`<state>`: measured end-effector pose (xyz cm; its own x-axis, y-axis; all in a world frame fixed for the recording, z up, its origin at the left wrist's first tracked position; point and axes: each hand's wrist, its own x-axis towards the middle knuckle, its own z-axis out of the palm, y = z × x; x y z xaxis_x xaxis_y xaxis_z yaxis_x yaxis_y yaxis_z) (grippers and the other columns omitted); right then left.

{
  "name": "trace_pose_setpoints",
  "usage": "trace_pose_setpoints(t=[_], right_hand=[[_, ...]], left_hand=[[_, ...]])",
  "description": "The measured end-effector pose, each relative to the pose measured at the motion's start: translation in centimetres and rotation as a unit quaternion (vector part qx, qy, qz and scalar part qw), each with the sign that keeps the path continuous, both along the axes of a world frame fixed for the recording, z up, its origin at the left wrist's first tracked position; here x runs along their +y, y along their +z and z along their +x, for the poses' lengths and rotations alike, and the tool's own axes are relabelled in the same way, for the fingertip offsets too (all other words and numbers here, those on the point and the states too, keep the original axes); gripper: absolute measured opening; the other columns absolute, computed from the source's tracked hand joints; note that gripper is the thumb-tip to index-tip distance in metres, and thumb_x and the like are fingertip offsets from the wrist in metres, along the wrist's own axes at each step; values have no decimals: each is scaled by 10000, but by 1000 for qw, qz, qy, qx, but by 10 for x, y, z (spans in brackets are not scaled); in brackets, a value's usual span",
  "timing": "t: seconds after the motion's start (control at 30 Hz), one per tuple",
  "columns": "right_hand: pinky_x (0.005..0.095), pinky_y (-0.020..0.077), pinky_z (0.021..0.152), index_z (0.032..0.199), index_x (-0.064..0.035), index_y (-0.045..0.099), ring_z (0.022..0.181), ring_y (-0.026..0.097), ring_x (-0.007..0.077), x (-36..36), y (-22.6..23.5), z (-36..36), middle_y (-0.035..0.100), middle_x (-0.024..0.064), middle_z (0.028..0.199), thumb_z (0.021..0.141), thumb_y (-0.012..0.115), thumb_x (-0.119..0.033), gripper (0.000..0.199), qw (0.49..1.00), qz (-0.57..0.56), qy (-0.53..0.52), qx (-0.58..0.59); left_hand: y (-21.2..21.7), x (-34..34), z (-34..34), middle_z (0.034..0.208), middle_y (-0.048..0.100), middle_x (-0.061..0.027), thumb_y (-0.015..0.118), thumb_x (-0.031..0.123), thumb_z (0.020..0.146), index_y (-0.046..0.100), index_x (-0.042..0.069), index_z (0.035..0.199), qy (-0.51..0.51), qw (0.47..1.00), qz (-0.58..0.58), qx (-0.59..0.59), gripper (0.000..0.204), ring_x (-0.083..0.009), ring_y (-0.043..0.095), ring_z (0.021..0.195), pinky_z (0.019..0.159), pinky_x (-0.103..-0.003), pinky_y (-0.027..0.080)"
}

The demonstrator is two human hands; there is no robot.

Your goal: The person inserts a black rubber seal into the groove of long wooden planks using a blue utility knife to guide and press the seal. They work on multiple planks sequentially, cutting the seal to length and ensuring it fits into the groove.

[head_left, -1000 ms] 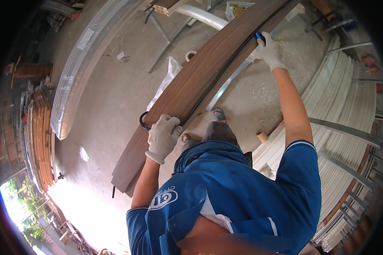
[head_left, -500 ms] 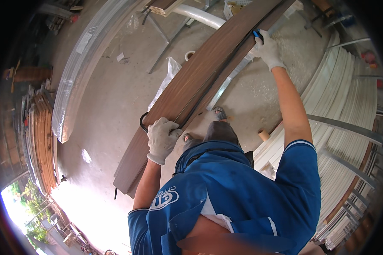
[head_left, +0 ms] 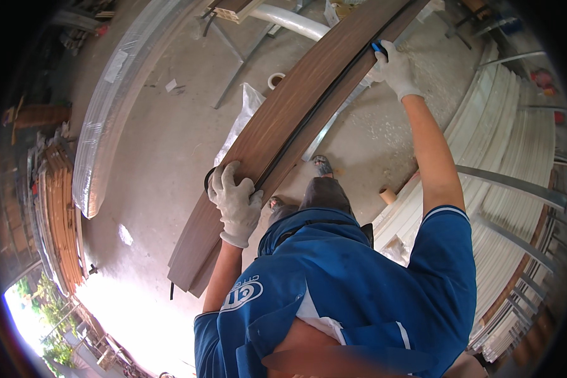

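Observation:
A long brown wood-grain profile runs diagonally from the lower left to the top of the view. A black strip lies along a groove in it. My left hand, in a pale work glove, rests on the near part of the profile with its fingers spread. Beside it a black loop of the strip sticks out past the profile's left edge. Farther up, my gloved right hand is closed on a small blue tool, pressed at the strip; its exact kind is hidden by the fingers.
Plastic-wrapped long profiles stand at the left, with a stack of brown boards beyond them. White profiles lie on a metal rack at the right. Clear plastic film, a tape roll and a cardboard tube are around the profile.
My left hand has opened from a closed grip near the strip and shifted slightly up and left on the profile. My right hand has barely moved and still holds the blue tool.

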<state>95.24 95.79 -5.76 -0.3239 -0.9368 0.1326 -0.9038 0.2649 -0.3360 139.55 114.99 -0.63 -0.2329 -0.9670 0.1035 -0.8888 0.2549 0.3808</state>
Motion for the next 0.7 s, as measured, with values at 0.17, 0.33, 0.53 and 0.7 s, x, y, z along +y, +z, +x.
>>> trace_pose_setpoints(t=[0.17,0.33,0.53,0.7], right_hand=[[541,549,892,1387,-174,568,1041,702,433,-6,1,-2,736,210,1126,1017,544,-371,420,999,23,24,44],[549,555,850,1264,-128,600,992,710,434,2,2,13,744,216,1037,1021,548,-330,320,997,29,25,73],[549,558,806,1215,-120,593,927,714,428,42,9,62,736,229,956,1025,558,-311,272,995,-9,63,82],[551,559,741,1199,-84,587,864,712,437,83,27,113,723,239,897,1011,584,-271,265,990,29,100,99]], left_hand=[[5,-6,10,1417,553,-161,852,148,668,657,82,701,-37,998,50,12,209,-494,376,1402,1146,-642,247],[3,-8,16,1397,568,-163,863,138,664,657,80,673,-65,996,52,38,214,-519,364,1404,1139,-644,240],[-7,-9,20,1312,600,-96,855,220,659,696,100,678,-81,994,30,69,200,-509,382,1350,1101,-715,224],[-12,-9,23,1300,603,-95,864,203,645,675,94,669,-91,993,19,75,220,-487,391,1327,1067,-661,249]])
